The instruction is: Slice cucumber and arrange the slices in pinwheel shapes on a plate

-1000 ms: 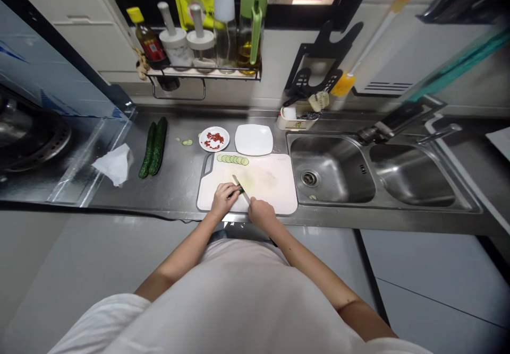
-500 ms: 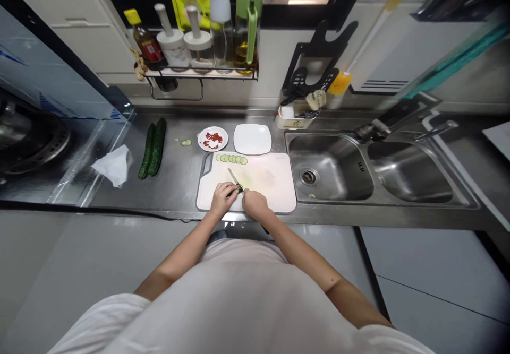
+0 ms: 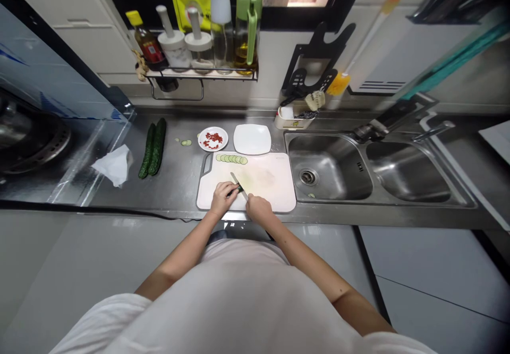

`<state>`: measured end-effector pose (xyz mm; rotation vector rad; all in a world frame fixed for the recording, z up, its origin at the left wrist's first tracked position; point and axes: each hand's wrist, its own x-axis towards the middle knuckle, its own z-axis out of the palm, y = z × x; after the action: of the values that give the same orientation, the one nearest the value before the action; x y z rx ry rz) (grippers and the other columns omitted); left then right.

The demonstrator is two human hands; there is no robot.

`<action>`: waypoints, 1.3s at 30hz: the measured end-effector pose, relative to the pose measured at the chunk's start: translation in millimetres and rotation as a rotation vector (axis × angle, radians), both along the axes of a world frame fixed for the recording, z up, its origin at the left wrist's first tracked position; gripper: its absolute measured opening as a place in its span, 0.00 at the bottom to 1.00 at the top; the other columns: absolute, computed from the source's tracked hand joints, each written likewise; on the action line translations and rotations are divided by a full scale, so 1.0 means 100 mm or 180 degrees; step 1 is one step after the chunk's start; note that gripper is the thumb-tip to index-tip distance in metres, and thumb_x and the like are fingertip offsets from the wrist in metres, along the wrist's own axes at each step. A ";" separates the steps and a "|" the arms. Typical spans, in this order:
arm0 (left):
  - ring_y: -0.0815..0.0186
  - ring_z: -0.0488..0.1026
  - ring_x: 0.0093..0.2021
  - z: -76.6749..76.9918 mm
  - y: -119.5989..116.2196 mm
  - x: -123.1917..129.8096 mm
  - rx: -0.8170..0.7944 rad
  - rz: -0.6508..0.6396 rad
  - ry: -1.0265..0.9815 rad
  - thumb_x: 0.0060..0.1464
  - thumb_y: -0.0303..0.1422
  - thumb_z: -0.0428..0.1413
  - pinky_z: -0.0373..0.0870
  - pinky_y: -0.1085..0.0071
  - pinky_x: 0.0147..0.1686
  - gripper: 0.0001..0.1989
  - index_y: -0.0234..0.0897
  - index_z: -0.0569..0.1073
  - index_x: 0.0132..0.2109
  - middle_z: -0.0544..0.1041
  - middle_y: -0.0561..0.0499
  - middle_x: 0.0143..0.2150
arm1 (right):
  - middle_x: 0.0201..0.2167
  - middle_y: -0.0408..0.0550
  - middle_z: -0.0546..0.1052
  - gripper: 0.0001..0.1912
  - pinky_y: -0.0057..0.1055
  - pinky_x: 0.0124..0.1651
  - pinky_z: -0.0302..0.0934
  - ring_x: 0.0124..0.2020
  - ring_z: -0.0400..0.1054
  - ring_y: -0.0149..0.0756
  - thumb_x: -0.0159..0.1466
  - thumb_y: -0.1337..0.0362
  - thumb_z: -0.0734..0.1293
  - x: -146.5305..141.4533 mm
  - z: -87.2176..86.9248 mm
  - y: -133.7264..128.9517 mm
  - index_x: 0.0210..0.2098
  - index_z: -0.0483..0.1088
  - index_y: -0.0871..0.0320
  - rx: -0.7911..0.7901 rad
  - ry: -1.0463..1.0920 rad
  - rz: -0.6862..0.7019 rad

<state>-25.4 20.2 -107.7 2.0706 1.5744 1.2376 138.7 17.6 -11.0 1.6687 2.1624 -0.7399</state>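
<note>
On the white cutting board (image 3: 271,179), my right hand (image 3: 258,208) is closed around the handle of a knife (image 3: 239,184), its blade pointing up and left. My left hand (image 3: 223,199) is closed on a small dark green cucumber piece (image 3: 240,188), mostly hidden by the fingers, beside the blade. A row of overlapping cucumber slices (image 3: 231,159) lies along the board's upper left edge. Just behind the board are a round white plate with chopped red pieces (image 3: 213,140) and a bare square white plate (image 3: 252,139).
Two whole cucumbers (image 3: 153,149) and a crumpled white tissue (image 3: 115,165) lie to the left. A double steel sink (image 3: 330,168) is at the right. Behind, a wall rack (image 3: 203,74) holds bottles and jars, near a sponge holder (image 3: 295,123).
My right hand and the knife have shifted slightly right, and more of the blade shows away from the cucumber piece. My left hand has hardly moved.
</note>
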 end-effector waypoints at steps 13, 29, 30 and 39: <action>0.63 0.71 0.44 -0.02 0.01 0.00 0.0011 0.0002 -0.0033 0.60 0.36 0.55 0.70 0.62 0.46 0.08 0.41 0.77 0.43 0.77 0.47 0.43 | 0.42 0.60 0.77 0.14 0.35 0.42 0.61 0.45 0.73 0.46 0.68 0.69 0.53 0.07 0.02 -0.07 0.48 0.65 0.62 -0.0047 -0.0056 0.0036; 0.63 0.71 0.44 -0.01 0.01 -0.01 0.0045 -0.0001 0.0004 0.60 0.36 0.55 0.70 0.62 0.47 0.09 0.41 0.77 0.43 0.77 0.47 0.42 | 0.46 0.60 0.77 0.16 0.33 0.47 0.61 0.49 0.72 0.43 0.69 0.66 0.54 -0.25 0.04 0.31 0.52 0.66 0.63 0.0033 0.0209 -0.0024; 0.63 0.71 0.44 -0.01 0.01 -0.01 0.0055 -0.0002 0.0010 0.60 0.36 0.55 0.70 0.62 0.46 0.09 0.41 0.77 0.43 0.77 0.47 0.42 | 0.46 0.60 0.77 0.17 0.33 0.47 0.61 0.49 0.71 0.43 0.69 0.66 0.54 -0.26 0.03 0.33 0.52 0.66 0.63 0.0048 0.0224 -0.0009; 0.63 0.72 0.44 0.00 0.02 0.00 -0.0006 0.0080 -0.0041 0.61 0.36 0.54 0.70 0.62 0.46 0.09 0.41 0.77 0.44 0.78 0.47 0.41 | 0.47 0.61 0.76 0.18 0.33 0.47 0.62 0.50 0.71 0.43 0.69 0.65 0.54 -0.22 0.05 0.36 0.53 0.66 0.63 0.0073 0.0256 0.0053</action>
<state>-25.8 21.8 -107.8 2.0435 1.6001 1.2549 117.1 53.1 -5.9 1.6568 2.2448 -0.7933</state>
